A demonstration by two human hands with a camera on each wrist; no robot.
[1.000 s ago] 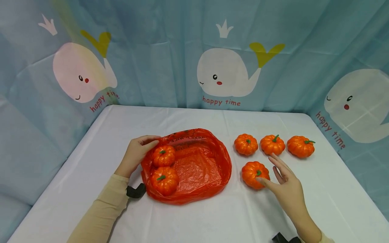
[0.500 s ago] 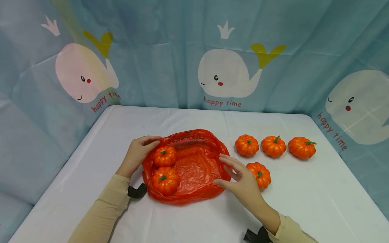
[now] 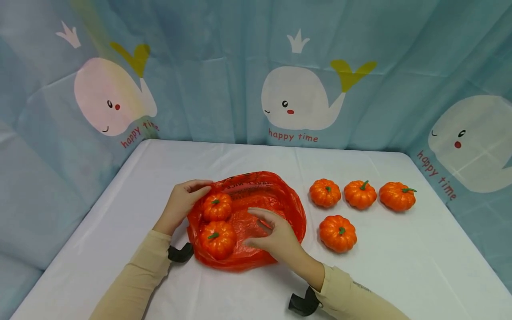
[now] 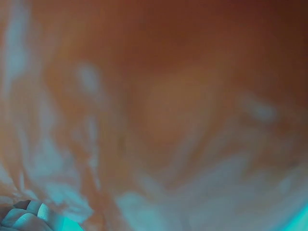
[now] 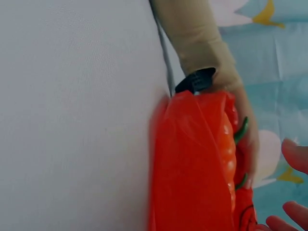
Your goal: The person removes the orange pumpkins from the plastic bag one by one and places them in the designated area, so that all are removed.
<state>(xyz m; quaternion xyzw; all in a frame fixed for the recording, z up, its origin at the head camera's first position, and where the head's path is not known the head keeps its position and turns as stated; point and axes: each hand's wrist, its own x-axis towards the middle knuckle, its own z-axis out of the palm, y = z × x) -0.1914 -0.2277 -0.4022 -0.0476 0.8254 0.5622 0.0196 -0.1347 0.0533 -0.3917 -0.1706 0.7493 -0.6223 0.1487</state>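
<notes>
A red plastic bag (image 3: 298, 209) lies spread on the table, its mouth facing up. At its left rim my left hand (image 3: 179, 204) pinches the plastic between thumb and fingers. Just inside that side sit two small orange pumpkins with green stems, a rear pumpkin (image 3: 217, 206) and a front pumpkin (image 3: 218, 240). My right hand (image 3: 283, 239) reaches over the bag's right half, thumb and fingers apart, holding nothing. In the right wrist view its fingers (image 5: 296, 155) show at the right edge, beside the bag (image 5: 192, 163). Blurred red plastic fills most of the left wrist view.
Right of the bag, a single pumpkin (image 3: 338, 234) lies nearer the front. Behind it a row holds a left pumpkin (image 3: 325, 194), a middle pumpkin (image 3: 360, 194) and a right pumpkin (image 3: 397, 196). A whale-print curtain (image 3: 224, 98) hangs behind the white table (image 3: 408, 258).
My right hand has moved left from beside the front loose pumpkin to above the bag, and that pumpkin stays on the table. The left hand keeps its hold on the rim.
</notes>
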